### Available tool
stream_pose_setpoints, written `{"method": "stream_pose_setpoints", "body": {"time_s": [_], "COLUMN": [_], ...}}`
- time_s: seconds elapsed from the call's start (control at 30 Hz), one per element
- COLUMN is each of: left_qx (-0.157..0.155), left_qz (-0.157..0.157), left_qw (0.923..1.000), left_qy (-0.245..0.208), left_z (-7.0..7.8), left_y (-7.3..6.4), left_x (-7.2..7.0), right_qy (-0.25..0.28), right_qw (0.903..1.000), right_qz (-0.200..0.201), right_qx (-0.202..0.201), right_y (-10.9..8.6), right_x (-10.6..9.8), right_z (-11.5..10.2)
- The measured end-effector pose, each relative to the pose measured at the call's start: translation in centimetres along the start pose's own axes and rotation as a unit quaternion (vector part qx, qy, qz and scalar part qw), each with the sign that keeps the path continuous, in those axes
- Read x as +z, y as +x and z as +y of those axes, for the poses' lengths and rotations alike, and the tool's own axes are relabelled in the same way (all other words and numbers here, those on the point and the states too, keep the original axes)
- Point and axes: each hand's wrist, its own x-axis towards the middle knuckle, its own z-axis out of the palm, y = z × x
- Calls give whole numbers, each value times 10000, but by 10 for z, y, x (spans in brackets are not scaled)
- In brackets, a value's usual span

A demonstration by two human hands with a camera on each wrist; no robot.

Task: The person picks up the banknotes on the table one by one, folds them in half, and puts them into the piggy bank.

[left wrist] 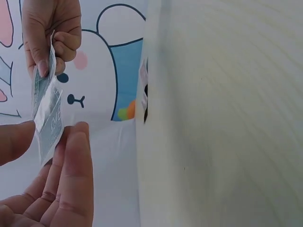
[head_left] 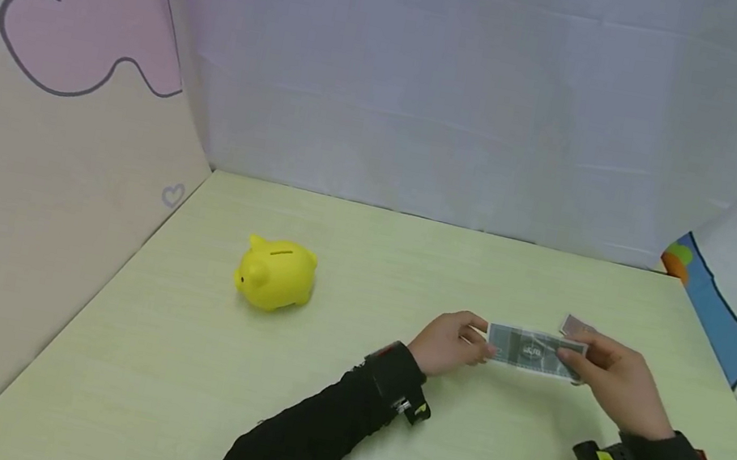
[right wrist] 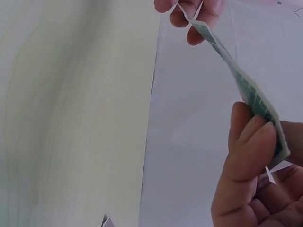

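Toward ten o'clock on the table (head_left: 363, 262) sits a piggy bank (head_left: 276, 275); over two o'clock, my left hand (head_left: 453, 345) pinches a banknote's (head_left: 528, 350) left end, my right hand (head_left: 623, 382) its right. I'd expect light, limp, easily creased paper, best held by its ends.

The paper note (head_left: 514, 346) is grey-green, white-bordered, with a paler patterned centre; the piggy bank (head_left: 280, 278) is bright yellow. Faint grain streaks the pale yellow surface (head_left: 168, 359). Both sleeves (head_left: 303, 432) are black, the backdrop (head_left: 437, 94) pale lavender, the left panel (head_left: 33, 204) pink and cream.
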Motion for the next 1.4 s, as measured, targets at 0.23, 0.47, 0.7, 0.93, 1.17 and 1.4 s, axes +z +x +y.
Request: {"method": "stream_pose_setpoints", "body": {"time_s": [0.23,0.47,0.7,0.93,1.17,1.4], "left_qx": [301,522,697,885,905,979], "left_qz": [309,630,895,1146,1360,1536], "left_qw": [9988,9966,9934,9884,9848,9809], "left_qy": [-233,-47,177,457,598,688], "left_z": [-1,1,6,10,14,16], "left_y": [-3,-8,-16,-24,-35,-46], "left_x": [-13,-26,-40,-54,-67,-79], "right_qy": [226,345,466,698,1159,1522], "right_qw": [9995,9989,9987,9974,9930,9867], "right_qz": [18,39,-66,118,90,89], "right_qx": [-218,-323,-220,-103,-219,-560], "right_y": [7,9,16,26,35,39], "right_x": [7,14,22,32,42,49], "right_z": [-5,-17,-29,-39,-48,-58]}}
